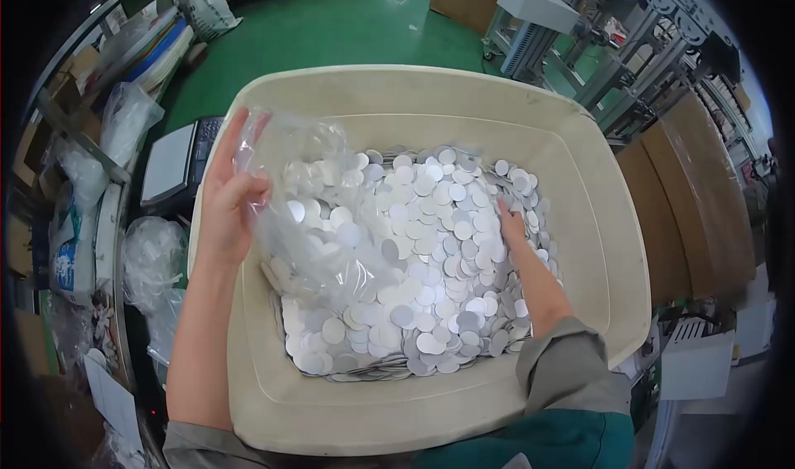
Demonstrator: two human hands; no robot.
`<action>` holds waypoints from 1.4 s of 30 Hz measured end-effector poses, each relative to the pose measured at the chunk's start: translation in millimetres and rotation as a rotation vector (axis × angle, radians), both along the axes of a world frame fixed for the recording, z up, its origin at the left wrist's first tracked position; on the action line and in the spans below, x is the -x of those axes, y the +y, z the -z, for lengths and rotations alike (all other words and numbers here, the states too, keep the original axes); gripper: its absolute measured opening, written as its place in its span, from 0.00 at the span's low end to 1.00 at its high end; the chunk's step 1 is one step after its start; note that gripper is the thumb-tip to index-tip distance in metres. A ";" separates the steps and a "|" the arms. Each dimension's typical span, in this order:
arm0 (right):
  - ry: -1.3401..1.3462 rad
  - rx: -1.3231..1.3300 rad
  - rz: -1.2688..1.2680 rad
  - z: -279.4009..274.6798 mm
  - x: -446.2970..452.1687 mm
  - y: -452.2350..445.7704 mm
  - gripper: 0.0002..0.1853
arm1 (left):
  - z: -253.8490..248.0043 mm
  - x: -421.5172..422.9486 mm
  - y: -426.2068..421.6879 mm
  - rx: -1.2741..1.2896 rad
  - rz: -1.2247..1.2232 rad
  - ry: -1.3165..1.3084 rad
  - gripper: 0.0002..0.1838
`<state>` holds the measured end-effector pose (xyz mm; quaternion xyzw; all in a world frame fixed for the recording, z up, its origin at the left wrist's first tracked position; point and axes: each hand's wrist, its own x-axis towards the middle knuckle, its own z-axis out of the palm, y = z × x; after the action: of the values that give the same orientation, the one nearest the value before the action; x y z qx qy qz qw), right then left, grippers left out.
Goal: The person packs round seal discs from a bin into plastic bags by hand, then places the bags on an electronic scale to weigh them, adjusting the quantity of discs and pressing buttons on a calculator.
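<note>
My left hand (228, 192) grips the rim of a transparent plastic bag (319, 221) between thumb and fingers. The bag hangs over the left part of a large cream plastic tub (397, 419), and some round discs show in or behind its film; I cannot tell which. A thick layer of flat, silvery-white discs (431, 245) covers the tub's floor. At the right side of this pile, my right hand (512, 221) reaches in and touches the discs. Its fingers are partly hidden, so their closure and any held disc cannot be made out.
To the left stands a scale (170, 167) beside a metal rack holding plastic bags (153, 258). Cardboard sheets (683, 204) lean on the right, near a metal-framed machine (629, 47). Beyond the tub is green floor (331, 38).
</note>
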<state>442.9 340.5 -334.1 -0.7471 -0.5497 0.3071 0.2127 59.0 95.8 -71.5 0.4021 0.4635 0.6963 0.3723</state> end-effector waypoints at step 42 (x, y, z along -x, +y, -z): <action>0.539 0.569 -0.479 -34.3 36.2 31.3 0.30 | 3.7 2.1 0.1 0.034 0.009 -0.067 0.38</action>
<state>406.7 371.9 -299.8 -0.5214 -0.5257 0.6697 0.0575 56.8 95.9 -75.2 0.3742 0.4609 0.6996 0.3975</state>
